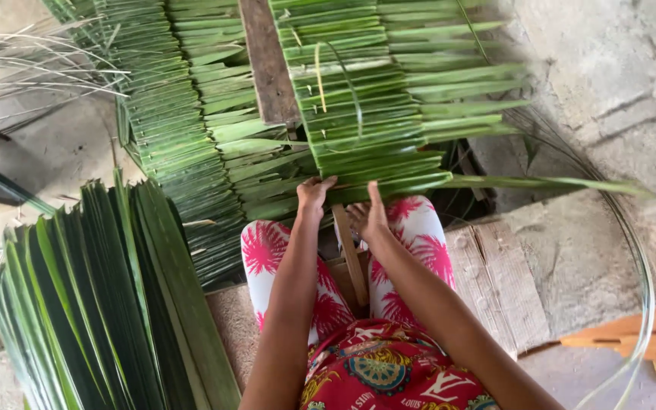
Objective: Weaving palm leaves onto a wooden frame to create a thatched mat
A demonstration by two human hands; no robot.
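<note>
A thatch panel of folded green palm leaves lies in front of me over a thin wooden stick that runs between my knees. My left hand pinches the near edge of the lowest leaf. My right hand presses the same long leaf, whose tip trails far to the right. A thin pale strip is threaded through the folded leaves higher up. My legs wear white cloth with pink prints.
A stack of loose dark green palm leaves lies at my left. A finished leaf panel and a wooden plank lie beyond. A concrete floor and a wooden board are at the right, with thin curved strips.
</note>
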